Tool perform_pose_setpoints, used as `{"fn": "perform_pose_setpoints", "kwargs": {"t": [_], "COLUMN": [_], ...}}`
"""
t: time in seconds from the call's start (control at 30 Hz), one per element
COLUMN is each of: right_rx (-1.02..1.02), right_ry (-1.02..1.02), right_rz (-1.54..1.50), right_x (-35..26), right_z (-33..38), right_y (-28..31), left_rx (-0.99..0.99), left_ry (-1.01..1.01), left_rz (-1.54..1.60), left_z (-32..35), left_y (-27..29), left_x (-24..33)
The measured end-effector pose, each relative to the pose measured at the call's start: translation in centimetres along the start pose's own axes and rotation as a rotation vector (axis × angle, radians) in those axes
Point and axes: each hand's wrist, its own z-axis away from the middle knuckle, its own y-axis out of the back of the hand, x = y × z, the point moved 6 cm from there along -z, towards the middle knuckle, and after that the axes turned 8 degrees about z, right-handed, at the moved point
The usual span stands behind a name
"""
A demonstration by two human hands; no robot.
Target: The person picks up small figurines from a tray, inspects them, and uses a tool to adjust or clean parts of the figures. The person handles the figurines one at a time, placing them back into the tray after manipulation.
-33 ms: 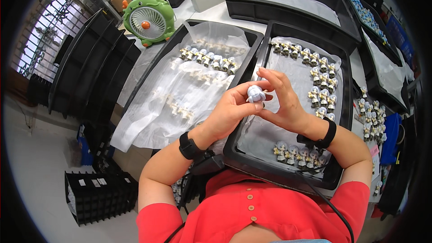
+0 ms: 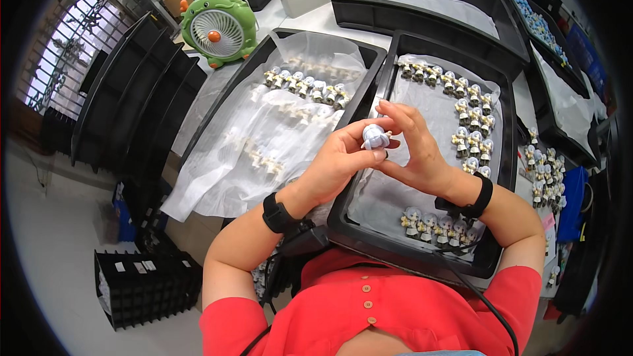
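My left hand (image 2: 333,165) pinches a small figurine (image 2: 376,136) with pale lilac-grey hair between thumb and fingers, above the gap between two trays. Its head faces up, and its lower body is hidden by my fingers. Curved around the figurine's right side, my right hand (image 2: 419,151) has its thumb and fingers wide apart. Whether a right fingertip touches the figurine is hard to see. Under my right hand lies a black tray (image 2: 511,178) lined with white sheet, with similar figurines (image 2: 473,115) in rows along its far, right and near sides.
Left of it, another black tray (image 2: 376,69) holds figurines (image 2: 306,86) partly covered by a translucent sheet (image 2: 211,178). A green fan (image 2: 217,29) stands beyond. More figurines (image 2: 546,175) stand at the right, and a large black tray (image 2: 422,26) sits at the back.
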Motion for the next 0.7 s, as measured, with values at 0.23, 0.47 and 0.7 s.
{"fn": "perform_pose_setpoints", "kwargs": {"t": [0.23,0.47,0.7], "right_rx": [-0.092,-0.12,-0.125], "right_ry": [0.0,-0.071,-0.109], "right_rz": [-0.026,-0.134,-0.089], "right_x": [-0.09,0.18,0.17], "right_z": [-0.17,-0.48,-0.77], "right_y": [-0.29,-0.18,0.31], "left_rx": [0.022,-0.002,0.028], "left_ry": [0.033,0.06,0.039], "left_rz": [-0.002,0.133,0.114], "left_z": [0.09,0.03,0.05], "left_y": [0.3,0.42,0.16], "left_x": [-0.12,-0.39,0.0]}}
